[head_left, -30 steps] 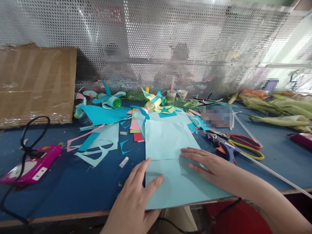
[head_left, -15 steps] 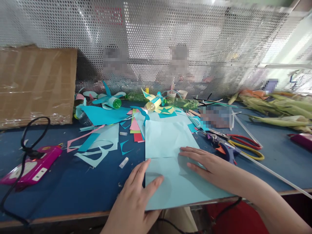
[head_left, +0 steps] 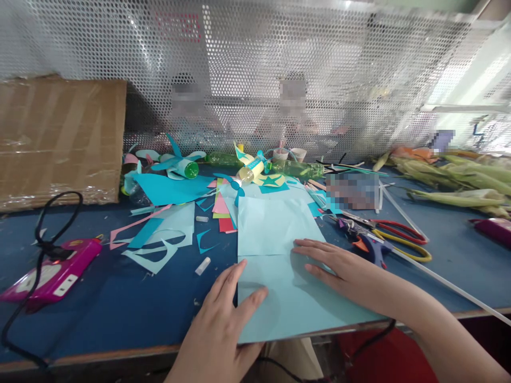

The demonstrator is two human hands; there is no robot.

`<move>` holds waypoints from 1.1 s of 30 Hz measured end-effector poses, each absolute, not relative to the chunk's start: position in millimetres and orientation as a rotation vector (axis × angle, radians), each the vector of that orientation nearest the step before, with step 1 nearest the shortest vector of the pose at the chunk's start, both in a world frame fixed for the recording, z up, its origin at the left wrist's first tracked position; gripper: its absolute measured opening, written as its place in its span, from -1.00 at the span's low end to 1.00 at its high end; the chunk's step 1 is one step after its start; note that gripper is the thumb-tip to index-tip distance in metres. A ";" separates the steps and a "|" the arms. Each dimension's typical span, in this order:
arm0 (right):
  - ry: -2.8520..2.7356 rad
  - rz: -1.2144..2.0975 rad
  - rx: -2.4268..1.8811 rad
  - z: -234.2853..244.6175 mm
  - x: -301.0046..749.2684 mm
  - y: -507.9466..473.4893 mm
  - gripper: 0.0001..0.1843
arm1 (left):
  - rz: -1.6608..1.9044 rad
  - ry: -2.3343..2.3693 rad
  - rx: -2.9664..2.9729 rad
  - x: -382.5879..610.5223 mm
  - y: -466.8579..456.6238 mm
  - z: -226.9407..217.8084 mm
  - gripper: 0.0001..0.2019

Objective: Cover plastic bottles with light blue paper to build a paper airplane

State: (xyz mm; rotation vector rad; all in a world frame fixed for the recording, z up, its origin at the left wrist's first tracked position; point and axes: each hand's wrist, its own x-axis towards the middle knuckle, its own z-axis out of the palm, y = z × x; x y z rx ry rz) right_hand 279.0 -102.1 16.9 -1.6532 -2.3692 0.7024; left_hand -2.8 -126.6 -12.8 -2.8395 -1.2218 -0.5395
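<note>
A light blue sheet of paper (head_left: 275, 298) lies at the table's front edge, with a crease or paper edge crossing it. My left hand (head_left: 223, 314) rests at its left side, thumb on the sheet and fingers apart. Flat on the right part of the paper lies my right hand (head_left: 339, 266), its fingers stretched out. Right of it are scissors (head_left: 403, 242) with red and yellow handles and a blue glue gun (head_left: 373, 247). Small glue stick pieces (head_left: 203, 266) and light blue paper offcuts (head_left: 159, 255) lie to the left.
A magenta power strip (head_left: 59, 276) with a black cable sits at left, below a cardboard sheet (head_left: 59, 143). Plastic bottles with paper blades (head_left: 181, 165), paper cups (head_left: 280, 154) and corn husks (head_left: 459, 175) line the back. A white stick (head_left: 451, 287) crosses the right side.
</note>
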 end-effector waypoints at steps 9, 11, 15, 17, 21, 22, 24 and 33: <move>-2.338 0.687 -1.611 14.7 280.5 -103.2 -0.44 | -0.512 -1.225 -2.856 -2.3 -126.6 -11.6 -0.49; -2.338 0.674 -1.609 14.2 280.1 -103.3 -0.45 | -0.517 -1.228 -2.865 -2.1 -126.1 -11.2 -0.50; -2.340 0.664 -1.602 13.8 278.9 -103.2 -0.45 | -0.533 -1.235 -2.871 -1.2 -125.9 -11.0 -0.50; -2.331 0.663 -1.597 13.8 279.3 -102.8 -0.46 | -0.540 -1.234 -2.872 -1.3 -126.3 -11.0 -0.49; -2.280 0.624 -1.607 15.9 284.7 -104.9 -0.47 | -0.544 -1.236 -2.874 -2.5 -126.2 -11.4 -0.47; -2.257 0.605 -1.621 16.8 287.1 -106.9 -0.47 | -0.546 -1.235 -2.871 -2.7 -125.8 -11.6 -0.47; -2.190 0.559 -1.668 18.8 292.8 -113.9 -0.48 | -0.552 -1.229 -2.867 -2.8 -125.2 -11.8 -0.46; -2.152 0.581 -1.842 9.5 308.4 -153.0 -0.30 | -0.612 -1.209 -2.840 -1.3 -124.1 -13.5 -0.64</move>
